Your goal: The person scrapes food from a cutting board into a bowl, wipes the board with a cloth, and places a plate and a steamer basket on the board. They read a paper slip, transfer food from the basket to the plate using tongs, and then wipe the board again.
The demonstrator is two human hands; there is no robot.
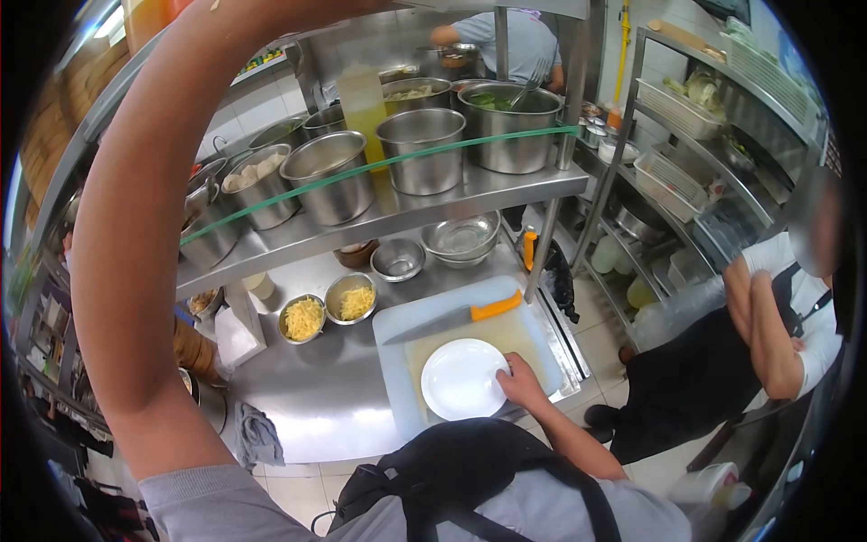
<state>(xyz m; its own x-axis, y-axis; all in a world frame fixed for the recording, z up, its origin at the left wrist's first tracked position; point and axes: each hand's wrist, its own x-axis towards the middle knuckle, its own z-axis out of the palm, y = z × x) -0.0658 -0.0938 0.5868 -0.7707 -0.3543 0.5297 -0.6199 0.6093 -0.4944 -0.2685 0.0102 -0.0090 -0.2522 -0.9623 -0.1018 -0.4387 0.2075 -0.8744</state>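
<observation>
A round white plate (462, 379) is gripped at its right rim by my right hand (521, 379), thumb on top. The plate is over a pale cutting board (396, 361) and hides part of it. Behind the plate, a knife (442, 321) with an orange handle lies across the board. My left arm (135, 271) reaches up past the shelf, and its hand is outside the picture. Two metal bowls of yellow shreds, one left (302, 319) and one right (351, 299), stand left of the board.
Steel pots (420, 149) and a bottle of yellow liquid (363, 113) line the shelf (388, 217) above the counter. A grey cloth (257, 435) lies at the front left edge. A person in a dark apron (691, 379) stands at right; another person (524, 45) is at the back.
</observation>
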